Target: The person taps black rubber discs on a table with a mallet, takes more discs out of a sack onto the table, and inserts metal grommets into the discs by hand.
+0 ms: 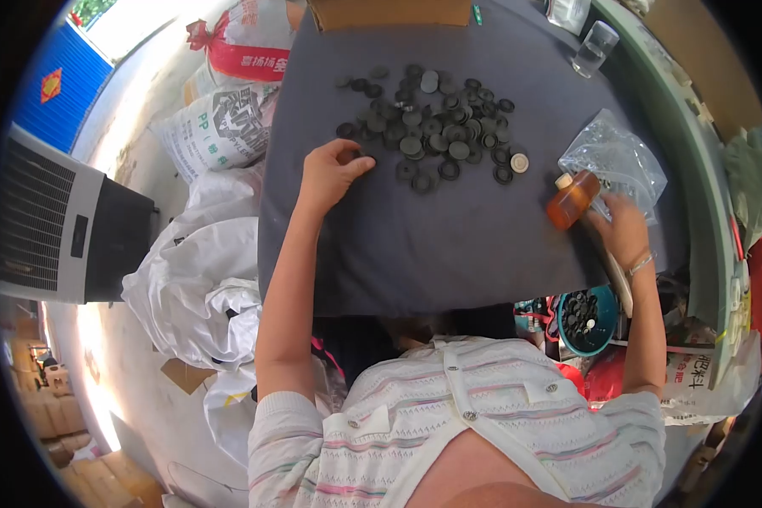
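My left hand (328,173) is at the left side of a heap of dark round discs (436,123). Its thumb and index finger are curled together at a small black disc (372,158), mostly hidden by the fingertips. In my right hand (625,230) is a mallet (574,200) with a translucent amber head, its wooden handle running back under my palm. The mallet head is above the cloth, to the right of the discs. One pale beige disc (519,162) lies at the heap's right edge.
A clear plastic bag (614,157) lies beside the mallet, and a drinking glass (595,49) stands farther back. A cardboard box (389,14) is at the far edge. Below right hangs a teal basin (588,339) of dark pieces. White sacks (207,254) crowd the left side.
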{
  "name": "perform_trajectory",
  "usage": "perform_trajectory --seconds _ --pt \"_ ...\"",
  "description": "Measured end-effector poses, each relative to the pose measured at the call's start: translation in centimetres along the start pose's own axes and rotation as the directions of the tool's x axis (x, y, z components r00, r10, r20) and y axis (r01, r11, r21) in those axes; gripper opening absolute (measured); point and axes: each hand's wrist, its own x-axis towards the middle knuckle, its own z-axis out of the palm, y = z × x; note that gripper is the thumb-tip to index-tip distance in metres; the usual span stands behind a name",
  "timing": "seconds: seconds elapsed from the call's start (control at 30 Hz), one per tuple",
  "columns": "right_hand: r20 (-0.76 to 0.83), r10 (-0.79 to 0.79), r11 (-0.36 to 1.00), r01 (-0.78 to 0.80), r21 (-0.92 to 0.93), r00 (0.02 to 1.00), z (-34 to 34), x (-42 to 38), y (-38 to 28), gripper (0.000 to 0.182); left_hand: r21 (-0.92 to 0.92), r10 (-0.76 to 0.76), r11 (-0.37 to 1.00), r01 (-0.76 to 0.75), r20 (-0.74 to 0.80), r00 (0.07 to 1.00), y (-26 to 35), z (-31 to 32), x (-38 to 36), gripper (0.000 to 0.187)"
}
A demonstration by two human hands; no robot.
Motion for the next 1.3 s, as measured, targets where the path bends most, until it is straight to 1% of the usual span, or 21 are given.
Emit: perform_trajectory --seconds 0.03,0.1,0.13,0.17,0.23,0.3,0.33,0.43,0.47,0.5,0.53,0.63,0.7,0.73,0.83,0.93,1.03,1.13,1.23,1.3 --pt "-0.022 -0.006 0.998 0.007 0.056 1.0 -0.4 0.9 -1.1 0.033 -0.073 0.012 0.997 -0.009 0.046 0.999 -0.2 0.1 -0.5 0.035" --pt "-0.073 -0.015 0.986 0.026 0.164 0.997 -0.9 3.0 -3.8 0.031 -0.072 0.036 0.997 -0.026 0.144 0.989 0.2 0.4 -1.5 0.029" --pt "-0.122 -0.081 0.975 0.105 0.198 0.989 -0.7 4.1 -5.2 0.03 -0.072 0.05 0.997 -0.037 0.191 0.98 0.4 0.6 -1.9 0.026" --pt "-0.174 -0.144 0.956 0.182 0.229 0.974 -0.6 5.2 -6.7 0.029 -0.139 0.013 0.99 0.017 0.209 0.978 0.7 0.7 -2.1 0.025" --pt "-0.089 -0.224 0.9 0.241 0.364 0.97 -0.6 7.7 -9.9 0.028 -0.269 -0.052 0.955 0.122 0.252 0.966 0.9 0.9 -2.4 0.023" --pt "-0.172 -0.374 0.822 0.411 0.393 0.912 1.3 10.5 -12.6 0.028 -0.188 -0.086 0.973 0.135 0.25 0.964 0.5 0.8 -2.4 0.021" --pt "-0.173 -0.427 0.8 0.46 0.385 0.888 1.8 12.1 -14.1 0.028 -0.146 -0.104 0.979 0.143 0.247 0.963 0.2 0.7 -2.4 0.02" --pt "-0.184 -0.537 0.744 0.565 0.356 0.823 4.8 17.1 -18.6 0.029 0.007 0.015 1.0 -0.016 0.182 0.983 -0.4 1.0 -2.5 0.021" --pt "-0.11 -0.539 0.773 0.543 0.328 0.835 5.5 18.5 -20.2 0.029 0.143 0.101 0.982 -0.122 0.148 0.984 -0.4 0.9 -2.3 0.022" --pt "-0.036 -0.537 0.8 0.523 0.296 0.843 6.0 19.6 -21.6 0.03 0.278 0.191 0.936 -0.218 0.123 0.974 -0.2 0.7 -2.1 0.022" --pt "-0.002 -0.536 0.814 0.518 0.263 0.844 6.9 20.4 -22.7 0.031 0.408 0.281 0.862 -0.302 0.111 0.953 0.0 0.4 -1.8 0.022" --pt "0.092 -0.519 0.848 0.499 0.177 0.85 8.5 22.1 -24.9 0.033 0.45 0.34 0.855 -0.258 -0.11 0.934 -0.2 -1.3 1.6 0.026" --pt "0.166 -0.501 0.864 0.482 0.143 0.849 8.7 22.4 -25.6 0.036 0.435 0.421 0.834 -0.338 -0.107 0.901 -0.8 -1.9 4.6 0.028" --pt "0.178 -0.498 0.867 0.478 0.143 0.849 9.0 22.5 -25.7 0.035 0.427 0.46 0.822 -0.378 -0.107 0.881 -1.1 -2.0 5.9 0.028" --pt "0.203 -0.484 0.875 0.464 0.14 0.851 9.5 22.7 -25.9 0.034 0.363 0.558 0.764 -0.533 0.043 0.829 -2.3 -0.7 9.5 0.032" --pt "0.22 -0.481 0.876 0.456 0.157 0.849 9.6 22.9 -26.1 0.033 0.371 0.442 0.801 -0.47 0.163 0.882 -2.2 0.1 10.8 0.034" --pt "0.211 -0.488 0.871 0.46 0.171 0.847 9.6 23.1 -26.0 0.036 0.367 0.31 0.852 -0.373 0.221 0.925 -1.7 -0.2 11.5 0.036" --pt "0.167 -0.503 0.86 0.471 0.198 0.848 10.1 23.4 -25.7 0.037 0.353 0.356 0.833 -0.427 0.249 0.901 -2.6 -0.3 12.0 0.037" --pt "0.211 -0.511 0.859 0.484 0.169 0.833 9.8 23.3 -25.8 0.038 0.323 0.398 0.819 -0.473 0.274 0.876 -3.1 -0.7 12.1 0.037" --pt "0.196 -0.531 0.845 0.498 0.193 0.824 10.1 23.7 -25.6 0.038 0.377 0.419 0.779 -0.501 0.283 0.863 -2.9 -0.8 11.8 0.038"
